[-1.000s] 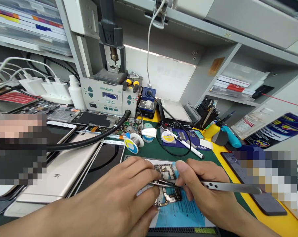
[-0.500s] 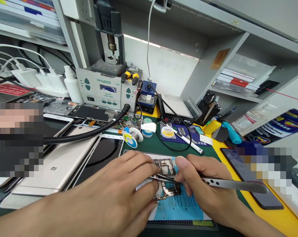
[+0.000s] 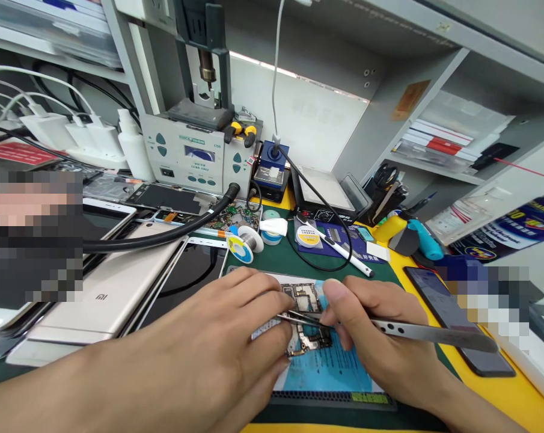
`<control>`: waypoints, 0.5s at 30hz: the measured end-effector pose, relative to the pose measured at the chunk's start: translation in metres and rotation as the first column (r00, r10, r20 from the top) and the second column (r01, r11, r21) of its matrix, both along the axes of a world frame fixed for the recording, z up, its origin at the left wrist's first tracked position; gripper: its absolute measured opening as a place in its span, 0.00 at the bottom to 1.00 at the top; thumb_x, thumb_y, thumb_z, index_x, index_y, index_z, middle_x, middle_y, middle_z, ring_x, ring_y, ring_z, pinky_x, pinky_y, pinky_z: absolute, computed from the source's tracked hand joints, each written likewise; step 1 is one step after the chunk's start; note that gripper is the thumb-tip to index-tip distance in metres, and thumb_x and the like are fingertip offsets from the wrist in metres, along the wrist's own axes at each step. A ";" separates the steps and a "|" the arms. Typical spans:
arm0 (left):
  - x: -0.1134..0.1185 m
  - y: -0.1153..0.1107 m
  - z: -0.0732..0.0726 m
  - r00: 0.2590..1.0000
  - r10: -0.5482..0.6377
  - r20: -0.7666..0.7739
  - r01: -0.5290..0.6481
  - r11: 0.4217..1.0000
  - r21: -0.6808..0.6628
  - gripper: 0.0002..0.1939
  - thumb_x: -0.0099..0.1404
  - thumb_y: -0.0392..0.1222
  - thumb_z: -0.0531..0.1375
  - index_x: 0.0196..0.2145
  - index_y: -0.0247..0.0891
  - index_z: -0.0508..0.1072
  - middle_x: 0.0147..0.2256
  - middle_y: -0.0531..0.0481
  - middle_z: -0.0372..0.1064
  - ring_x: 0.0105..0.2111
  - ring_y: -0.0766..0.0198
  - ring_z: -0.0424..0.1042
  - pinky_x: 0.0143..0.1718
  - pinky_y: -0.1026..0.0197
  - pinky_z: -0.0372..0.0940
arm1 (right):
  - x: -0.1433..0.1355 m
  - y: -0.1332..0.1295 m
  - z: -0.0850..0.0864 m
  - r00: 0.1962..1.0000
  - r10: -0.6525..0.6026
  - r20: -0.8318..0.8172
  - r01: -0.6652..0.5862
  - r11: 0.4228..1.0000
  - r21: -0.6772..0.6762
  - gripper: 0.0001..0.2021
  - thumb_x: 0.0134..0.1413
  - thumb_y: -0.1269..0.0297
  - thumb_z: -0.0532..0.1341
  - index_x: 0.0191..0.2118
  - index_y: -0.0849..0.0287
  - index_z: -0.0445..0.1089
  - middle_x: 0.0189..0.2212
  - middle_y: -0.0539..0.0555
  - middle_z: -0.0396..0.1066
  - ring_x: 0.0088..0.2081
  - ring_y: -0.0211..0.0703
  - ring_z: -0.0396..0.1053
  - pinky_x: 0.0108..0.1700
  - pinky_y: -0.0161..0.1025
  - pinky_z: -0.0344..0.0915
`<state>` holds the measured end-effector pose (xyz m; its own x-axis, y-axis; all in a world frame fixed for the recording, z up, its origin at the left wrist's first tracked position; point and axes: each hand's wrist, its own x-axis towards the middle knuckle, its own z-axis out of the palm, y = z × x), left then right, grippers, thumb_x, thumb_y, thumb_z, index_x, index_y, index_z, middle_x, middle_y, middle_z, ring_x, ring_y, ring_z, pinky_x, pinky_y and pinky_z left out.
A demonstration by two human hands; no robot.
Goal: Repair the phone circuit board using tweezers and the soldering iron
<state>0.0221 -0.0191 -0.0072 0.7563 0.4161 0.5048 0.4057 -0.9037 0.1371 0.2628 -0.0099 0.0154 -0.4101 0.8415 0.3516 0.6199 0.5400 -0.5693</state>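
My right hand (image 3: 375,325) grips metal tweezers (image 3: 416,331), whose blunt end points right and whose narrow tips point left over a phone circuit board (image 3: 314,343). My left hand (image 3: 240,337) comes in from the left with bent fingers closed at the board's left edge, close to the tweezer tips. Its fingertips cover part of the board, so their exact contact is hard to see. Beneath the board lies a blue and white printed sheet (image 3: 330,376) on the dark green mat (image 3: 276,264).
Several phones, including a gold one (image 3: 100,294), lie to the left. Behind stand a hot-air station (image 3: 190,150), a solder spool (image 3: 244,243) and a hot plate (image 3: 321,186). A white pen-like tool (image 3: 344,252) and another phone (image 3: 456,319) are right. A black hose (image 3: 177,234) crosses the left side.
The view has shifted slightly, so the surroundings sit a little differently. Both hands, the tweezers and the board keep nearly the same arrangement.
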 end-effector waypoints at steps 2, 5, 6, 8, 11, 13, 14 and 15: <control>0.000 0.000 0.000 1.000 -0.003 -0.003 0.003 1.000 -0.005 0.11 0.76 0.36 0.55 0.49 0.36 0.77 0.40 0.42 0.76 0.46 0.48 0.75 0.56 0.43 0.72 | 0.000 0.000 0.000 1.000 0.004 0.002 -0.004 1.000 0.001 0.26 0.76 0.59 0.56 0.23 0.57 0.71 0.13 0.45 0.66 0.15 0.33 0.67 0.22 0.34 0.59; 0.000 0.000 0.000 1.000 -0.005 -0.005 0.005 1.000 -0.006 0.11 0.76 0.35 0.55 0.49 0.36 0.77 0.40 0.42 0.76 0.47 0.48 0.75 0.57 0.42 0.71 | 0.000 0.000 0.001 1.000 0.005 -0.001 -0.005 1.000 0.000 0.25 0.76 0.59 0.56 0.23 0.57 0.71 0.13 0.45 0.67 0.16 0.33 0.67 0.22 0.34 0.59; 0.000 0.000 0.000 1.000 -0.002 -0.005 0.002 1.000 -0.004 0.12 0.76 0.35 0.55 0.49 0.36 0.77 0.40 0.42 0.76 0.48 0.48 0.75 0.57 0.42 0.71 | 0.000 -0.001 0.001 1.000 0.007 -0.002 -0.007 1.000 -0.001 0.25 0.76 0.59 0.56 0.23 0.57 0.71 0.13 0.45 0.67 0.16 0.33 0.67 0.22 0.34 0.59; 0.000 0.000 0.000 1.000 -0.002 -0.005 0.002 1.000 0.001 0.12 0.76 0.35 0.55 0.49 0.35 0.77 0.40 0.42 0.76 0.48 0.48 0.75 0.57 0.42 0.71 | 0.000 -0.001 0.000 1.000 0.007 -0.004 -0.007 1.000 0.003 0.25 0.76 0.60 0.56 0.23 0.57 0.71 0.13 0.45 0.67 0.15 0.33 0.67 0.22 0.34 0.59; 0.000 0.000 0.000 1.000 -0.008 -0.011 0.008 1.000 -0.001 0.12 0.76 0.35 0.54 0.48 0.36 0.77 0.41 0.42 0.77 0.48 0.47 0.74 0.57 0.42 0.71 | 0.000 -0.001 0.000 1.000 0.006 0.002 -0.006 1.000 0.022 0.25 0.76 0.59 0.55 0.23 0.57 0.71 0.13 0.45 0.67 0.15 0.33 0.66 0.23 0.34 0.60; 0.000 0.000 0.000 1.000 -0.015 -0.013 0.015 1.000 -0.005 0.11 0.76 0.35 0.55 0.47 0.35 0.77 0.40 0.41 0.76 0.49 0.47 0.74 0.56 0.43 0.72 | 0.000 -0.002 0.000 1.000 0.008 0.002 -0.008 0.999 0.035 0.25 0.76 0.59 0.56 0.23 0.57 0.70 0.13 0.45 0.66 0.15 0.33 0.67 0.23 0.34 0.61; 0.000 0.001 0.000 1.000 -0.013 -0.014 0.013 1.000 -0.007 0.10 0.76 0.35 0.55 0.46 0.35 0.78 0.40 0.41 0.76 0.49 0.47 0.74 0.56 0.43 0.72 | 0.000 -0.002 0.000 1.000 0.009 0.004 -0.009 0.999 0.037 0.25 0.76 0.59 0.56 0.23 0.57 0.71 0.13 0.45 0.66 0.16 0.33 0.67 0.23 0.34 0.61; 0.000 0.001 0.000 1.000 -0.009 -0.016 0.009 1.000 -0.009 0.10 0.75 0.34 0.56 0.45 0.35 0.77 0.39 0.42 0.76 0.48 0.48 0.74 0.56 0.43 0.71 | -0.001 -0.003 0.000 1.000 0.007 0.007 -0.007 0.999 0.039 0.25 0.76 0.60 0.56 0.23 0.56 0.71 0.13 0.45 0.66 0.16 0.33 0.67 0.24 0.34 0.62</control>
